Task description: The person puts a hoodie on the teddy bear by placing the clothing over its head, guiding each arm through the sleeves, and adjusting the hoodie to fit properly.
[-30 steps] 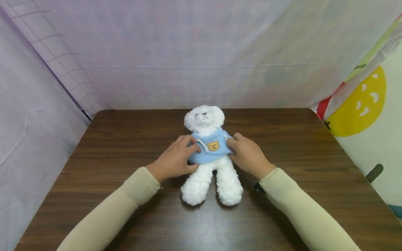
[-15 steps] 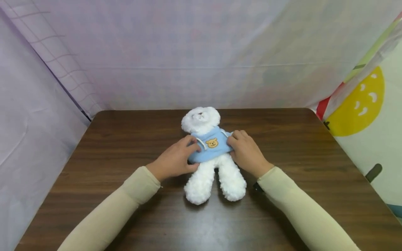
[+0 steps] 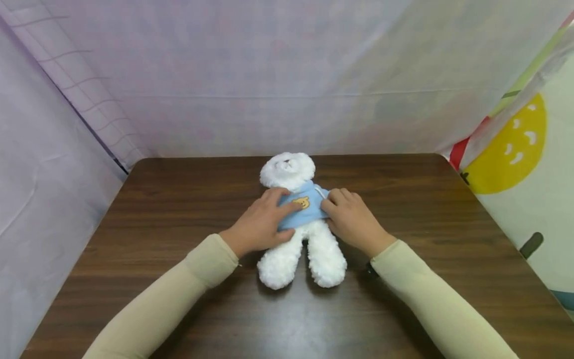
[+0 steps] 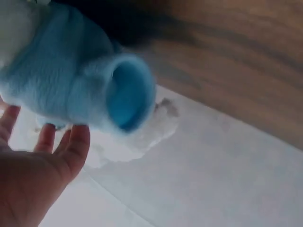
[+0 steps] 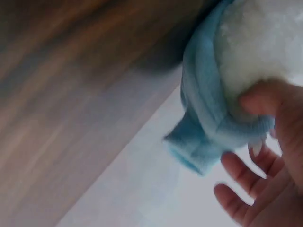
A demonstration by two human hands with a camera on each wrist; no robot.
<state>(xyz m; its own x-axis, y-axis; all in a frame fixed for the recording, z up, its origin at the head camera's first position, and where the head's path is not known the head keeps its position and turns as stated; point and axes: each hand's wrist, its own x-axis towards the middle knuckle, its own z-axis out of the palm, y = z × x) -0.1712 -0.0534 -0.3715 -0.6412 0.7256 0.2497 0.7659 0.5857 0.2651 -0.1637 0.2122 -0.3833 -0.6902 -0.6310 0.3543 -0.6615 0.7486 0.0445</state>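
A white plush bear lies on its back on the brown table, its head toward the far edge. It has on a light blue hoodie with a cord and a bear-face patch, partly under the left hand. My left hand rests over the hoodie's left side with its fingers spread. In the left wrist view a blue sleeve gapes, with no plush arm showing at its opening. My right hand pinches the hoodie's lower right edge. The right wrist view shows that thumb inside the hem, against the white plush.
The wooden table stretches out around the bear. A pale cloth hangs behind its far edge. Another white cloth hangs at the left, and a printed cloth with a yellow shape at the right.
The bear's head has shifted left; its legs swung right, then back left. My left hand has slid right, farther over the hoodie's front. My right hand keeps its hold on the hoodie.
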